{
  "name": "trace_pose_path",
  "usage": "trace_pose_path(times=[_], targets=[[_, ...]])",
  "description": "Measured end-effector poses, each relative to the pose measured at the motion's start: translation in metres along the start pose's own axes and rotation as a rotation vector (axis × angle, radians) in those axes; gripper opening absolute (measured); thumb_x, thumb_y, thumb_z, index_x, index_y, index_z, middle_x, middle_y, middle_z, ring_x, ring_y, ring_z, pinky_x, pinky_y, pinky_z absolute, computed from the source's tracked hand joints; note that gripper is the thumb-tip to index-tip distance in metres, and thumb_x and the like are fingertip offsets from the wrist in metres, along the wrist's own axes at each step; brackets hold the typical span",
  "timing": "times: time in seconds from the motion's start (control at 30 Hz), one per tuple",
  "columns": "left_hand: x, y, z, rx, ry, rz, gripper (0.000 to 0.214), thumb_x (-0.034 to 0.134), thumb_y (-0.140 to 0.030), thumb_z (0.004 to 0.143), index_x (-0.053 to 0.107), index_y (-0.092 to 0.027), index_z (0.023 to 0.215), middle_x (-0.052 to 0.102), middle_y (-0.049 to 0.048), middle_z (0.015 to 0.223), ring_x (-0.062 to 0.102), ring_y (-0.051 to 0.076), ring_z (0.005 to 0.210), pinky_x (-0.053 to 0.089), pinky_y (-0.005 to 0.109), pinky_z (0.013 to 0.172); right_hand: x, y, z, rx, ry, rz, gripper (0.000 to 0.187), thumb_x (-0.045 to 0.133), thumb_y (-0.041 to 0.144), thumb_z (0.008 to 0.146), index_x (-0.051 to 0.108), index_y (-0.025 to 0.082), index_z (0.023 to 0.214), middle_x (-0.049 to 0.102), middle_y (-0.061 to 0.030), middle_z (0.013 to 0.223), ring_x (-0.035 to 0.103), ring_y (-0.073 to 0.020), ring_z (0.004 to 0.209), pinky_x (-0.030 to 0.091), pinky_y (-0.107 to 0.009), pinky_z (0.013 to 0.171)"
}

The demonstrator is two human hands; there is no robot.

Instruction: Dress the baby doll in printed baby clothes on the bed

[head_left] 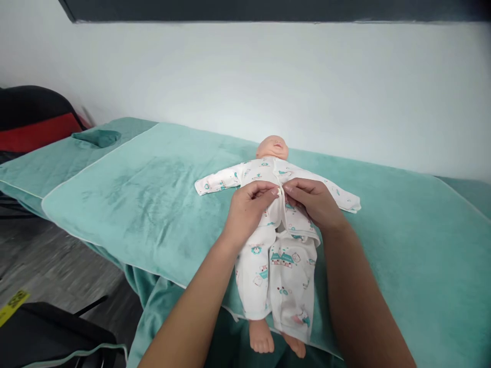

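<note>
Two hands are meeting at the doll's shirt front, and both are pinching!
Far off to the left of the hands, a red-and-black chair [40,134] is standing by the green sheet [115,204], which is spreading out to either side of them; one sleeve is lying just left of the left hand [251,204], and that hand is pinching the shirt [273,217] at its front opening, thumb against finger; between and beyond the hands the doll [272,147] is lying face up, head farthest away, with the pants [286,276] and bare feet showing below them; right beside, the right hand [316,202] is pinching the opening's other edge, the second sleeve reaching out past it.
</note>
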State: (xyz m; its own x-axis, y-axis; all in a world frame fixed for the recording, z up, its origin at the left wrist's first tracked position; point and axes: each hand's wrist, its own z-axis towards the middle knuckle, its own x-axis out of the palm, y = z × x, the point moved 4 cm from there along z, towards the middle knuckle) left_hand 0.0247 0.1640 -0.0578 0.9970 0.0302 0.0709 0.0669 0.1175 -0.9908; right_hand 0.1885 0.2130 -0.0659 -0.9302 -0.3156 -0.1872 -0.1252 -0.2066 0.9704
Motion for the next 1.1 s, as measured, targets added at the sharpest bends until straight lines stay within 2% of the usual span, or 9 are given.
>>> trace_pose_path(times=[0.13,0.3,0.5,0.63,0.8,1.1], targets=[[0.0021,-0.0015,-0.0002,0.004,-0.013,0.004,0.013,0.071,-0.031,0.081,0.075,-0.019,0.085,0.072,0.0019,0.084,0.060,0.014,0.077,0.045,0.027,0.071,-0.0008,-0.0018,-0.0001,0.005,0.012,0.010,0.029,0.072,0.047,0.082,0.070,0.019,0.080,0.054,0.0024,0.063,0.043,-0.0105,0.056,0.028,-0.025,0.050],[0.0006,0.0008,0.0002,-0.003,-0.045,0.057,0.015,0.071,-0.033,0.081,0.074,-0.019,0.086,0.071,0.0020,0.082,0.059,0.014,0.075,0.045,0.027,0.069,-0.0001,-0.0011,-0.0001,0.005,0.036,0.046,0.023,0.078,0.042,0.077,0.072,0.021,0.086,0.066,-0.0004,0.078,0.055,-0.0131,0.067,0.040,-0.026,0.059],[0.0001,0.0016,-0.0021,-0.024,-0.040,0.088,0.018,0.069,-0.035,0.082,0.075,-0.018,0.086,0.069,0.0016,0.078,0.056,0.013,0.071,0.041,0.026,0.064,0.0021,0.0028,-0.0003,-0.018,0.033,0.010,0.023,0.080,0.040,0.075,0.070,0.021,0.084,0.066,-0.0009,0.080,0.056,-0.0137,0.069,0.042,-0.027,0.060],[0.0027,-0.0002,-0.0038,-0.031,-0.031,0.080,0.020,0.072,-0.036,0.079,0.075,-0.018,0.087,0.066,0.0006,0.077,0.053,0.013,0.070,0.040,0.026,0.064,0.0015,-0.0001,-0.0011,-0.002,0.016,0.010,0.024,0.081,0.037,0.073,0.068,0.022,0.087,0.061,0.0015,0.073,0.052,-0.0125,0.065,0.039,-0.026,0.057],[0.0053,-0.0017,-0.0041,-0.038,-0.067,0.144,0.015,0.069,-0.025,0.076,0.075,-0.018,0.088,0.064,-0.0006,0.074,0.052,0.012,0.067,0.041,0.026,0.065,0.0005,-0.0028,-0.0004,0.003,0.059,-0.030,0.027,0.081,0.035,0.073,0.065,0.024,0.092,0.050,0.0050,0.065,0.043,-0.0105,0.057,0.032,-0.026,0.051],[0.0090,-0.0025,-0.0052,0.050,-0.138,0.289,0.016,0.064,-0.019,0.073,0.074,-0.019,0.085,0.065,-0.0011,0.073,0.055,0.013,0.068,0.044,0.027,0.066,0.0015,0.0002,0.0002,-0.010,0.046,-0.024,0.030,0.081,0.040,0.073,0.062,0.024,0.090,0.053,0.0037,0.067,0.044,-0.0108,0.056,0.033,-0.026,0.049]])
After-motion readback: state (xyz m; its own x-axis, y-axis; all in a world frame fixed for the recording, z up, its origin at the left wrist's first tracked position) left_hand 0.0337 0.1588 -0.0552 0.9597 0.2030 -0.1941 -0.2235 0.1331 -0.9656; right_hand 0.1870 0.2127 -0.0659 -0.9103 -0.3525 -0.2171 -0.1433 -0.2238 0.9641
